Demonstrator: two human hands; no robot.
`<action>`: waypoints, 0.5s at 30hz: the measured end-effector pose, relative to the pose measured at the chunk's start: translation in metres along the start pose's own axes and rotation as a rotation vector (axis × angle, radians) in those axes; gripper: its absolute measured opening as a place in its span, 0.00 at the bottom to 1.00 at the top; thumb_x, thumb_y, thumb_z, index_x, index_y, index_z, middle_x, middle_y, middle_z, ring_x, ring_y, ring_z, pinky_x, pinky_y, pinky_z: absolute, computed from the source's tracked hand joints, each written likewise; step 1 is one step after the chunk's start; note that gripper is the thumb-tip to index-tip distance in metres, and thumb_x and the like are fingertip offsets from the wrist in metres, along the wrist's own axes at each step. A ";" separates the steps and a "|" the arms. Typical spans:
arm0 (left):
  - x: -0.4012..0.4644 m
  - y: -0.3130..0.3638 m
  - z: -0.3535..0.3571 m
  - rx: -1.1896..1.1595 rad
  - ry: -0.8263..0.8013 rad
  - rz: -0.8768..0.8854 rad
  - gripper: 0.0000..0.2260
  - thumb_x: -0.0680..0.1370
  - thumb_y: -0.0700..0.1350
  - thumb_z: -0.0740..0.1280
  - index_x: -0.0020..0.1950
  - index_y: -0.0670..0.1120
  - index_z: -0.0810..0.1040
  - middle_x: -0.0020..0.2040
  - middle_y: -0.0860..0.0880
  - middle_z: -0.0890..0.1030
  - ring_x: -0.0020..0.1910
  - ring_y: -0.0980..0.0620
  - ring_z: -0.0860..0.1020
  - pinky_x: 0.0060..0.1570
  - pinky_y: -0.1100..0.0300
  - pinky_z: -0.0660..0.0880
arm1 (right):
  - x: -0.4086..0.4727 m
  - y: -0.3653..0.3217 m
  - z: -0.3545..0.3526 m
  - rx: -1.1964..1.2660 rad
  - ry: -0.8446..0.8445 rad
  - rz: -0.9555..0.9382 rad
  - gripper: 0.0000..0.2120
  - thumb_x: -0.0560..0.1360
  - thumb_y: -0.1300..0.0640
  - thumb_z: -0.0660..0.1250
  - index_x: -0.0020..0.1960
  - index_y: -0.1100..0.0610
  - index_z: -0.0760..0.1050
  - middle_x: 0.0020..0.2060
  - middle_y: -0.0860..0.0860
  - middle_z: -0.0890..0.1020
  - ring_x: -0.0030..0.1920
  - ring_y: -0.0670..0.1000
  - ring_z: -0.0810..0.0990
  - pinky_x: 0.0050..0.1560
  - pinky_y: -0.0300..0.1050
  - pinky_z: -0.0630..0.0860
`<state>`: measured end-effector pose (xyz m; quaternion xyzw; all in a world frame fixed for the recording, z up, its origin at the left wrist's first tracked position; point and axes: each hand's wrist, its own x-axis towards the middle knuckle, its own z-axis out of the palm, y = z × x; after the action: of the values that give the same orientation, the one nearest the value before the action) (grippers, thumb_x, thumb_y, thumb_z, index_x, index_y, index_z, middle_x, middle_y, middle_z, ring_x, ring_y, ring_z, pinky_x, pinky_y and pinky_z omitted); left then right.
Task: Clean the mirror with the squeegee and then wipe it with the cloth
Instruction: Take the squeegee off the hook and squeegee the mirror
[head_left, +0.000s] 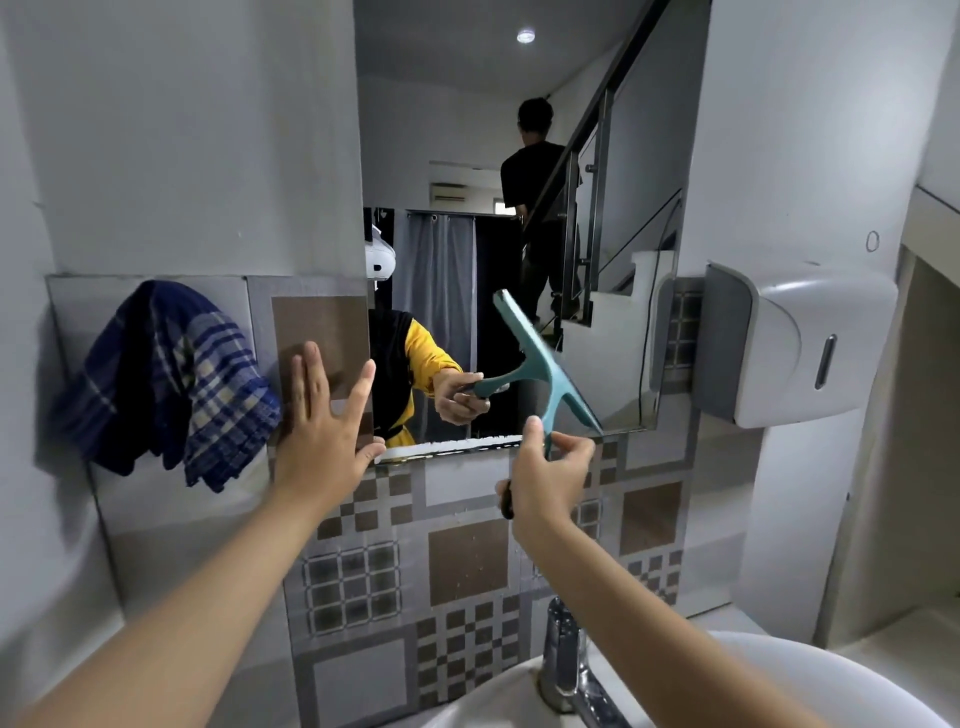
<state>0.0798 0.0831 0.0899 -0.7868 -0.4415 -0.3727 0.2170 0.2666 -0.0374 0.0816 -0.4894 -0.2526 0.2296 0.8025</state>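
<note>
A tall mirror (467, 156) hangs on the wall above the patterned tiles. My right hand (548, 483) grips the handle of a teal squeegee (545, 364), whose blade lies slanted against the mirror's lower right part. A line of white foam runs along the mirror's bottom edge. My left hand (324, 421) is flat, fingers spread, pressed on the tiled wall at the mirror's lower left corner. A blue checked cloth (166, 384) hangs on the wall to the left of that hand.
A white sink (779, 675) with a chrome tap (566, 660) sits below. A white and grey dispenser (789, 343) juts from the wall right of the mirror. The mirror reflects a person on stairs behind me.
</note>
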 end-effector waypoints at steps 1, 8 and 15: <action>-0.001 -0.001 0.001 -0.008 -0.002 -0.002 0.43 0.70 0.56 0.71 0.76 0.54 0.47 0.74 0.36 0.33 0.73 0.36 0.37 0.68 0.36 0.58 | -0.005 0.005 0.004 -0.041 -0.027 -0.041 0.11 0.78 0.51 0.65 0.48 0.53 0.63 0.40 0.63 0.75 0.23 0.52 0.72 0.20 0.39 0.68; -0.016 -0.004 0.010 -0.045 0.043 -0.004 0.37 0.73 0.55 0.69 0.75 0.52 0.53 0.76 0.37 0.40 0.74 0.34 0.44 0.61 0.34 0.68 | -0.045 0.024 0.019 -0.164 -0.239 -0.211 0.11 0.77 0.54 0.67 0.47 0.52 0.64 0.29 0.56 0.73 0.19 0.47 0.68 0.19 0.40 0.69; -0.017 -0.005 0.010 -0.063 0.021 -0.044 0.38 0.73 0.56 0.68 0.76 0.50 0.51 0.75 0.42 0.35 0.74 0.40 0.38 0.66 0.39 0.60 | -0.029 0.038 0.002 -0.381 -0.249 -0.434 0.12 0.76 0.54 0.68 0.45 0.48 0.63 0.27 0.49 0.74 0.21 0.46 0.68 0.21 0.43 0.68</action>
<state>0.0741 0.0833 0.0703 -0.7794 -0.4443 -0.3995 0.1883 0.2381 -0.0380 0.0426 -0.5336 -0.4860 0.0599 0.6895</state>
